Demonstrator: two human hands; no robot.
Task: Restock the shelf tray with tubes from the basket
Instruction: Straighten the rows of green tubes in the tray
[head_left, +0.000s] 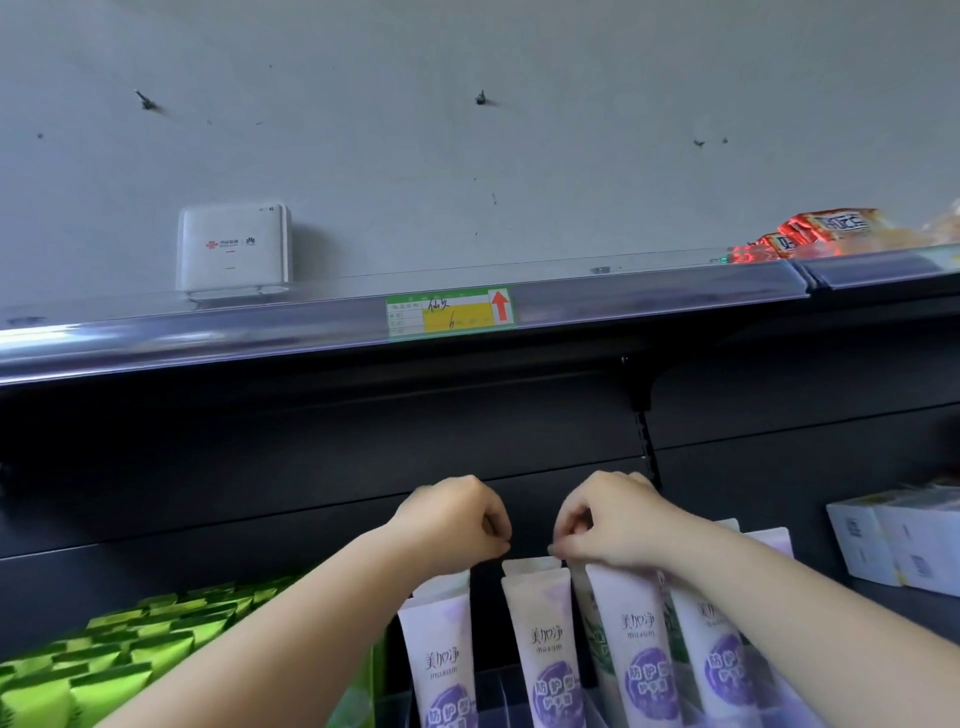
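Right hand (605, 519) curled, pinching the crimped top of a purple tube (631, 644), likely to seat it upright. Left hand (462, 519) curled just above a neighbouring tube (540, 639), grip unclear. Tubes ranked upright in the clear shelf tray (498, 699). Basket unseen.

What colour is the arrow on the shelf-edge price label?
Red, pointing up, on the price label; seen in the head view.

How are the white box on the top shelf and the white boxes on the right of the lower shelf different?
The white box on the top shelf stands alone, upright against the wall, with a small red logo. The white boxes on the lower shelf sit side by side with dark print. Both are white and rectangular.
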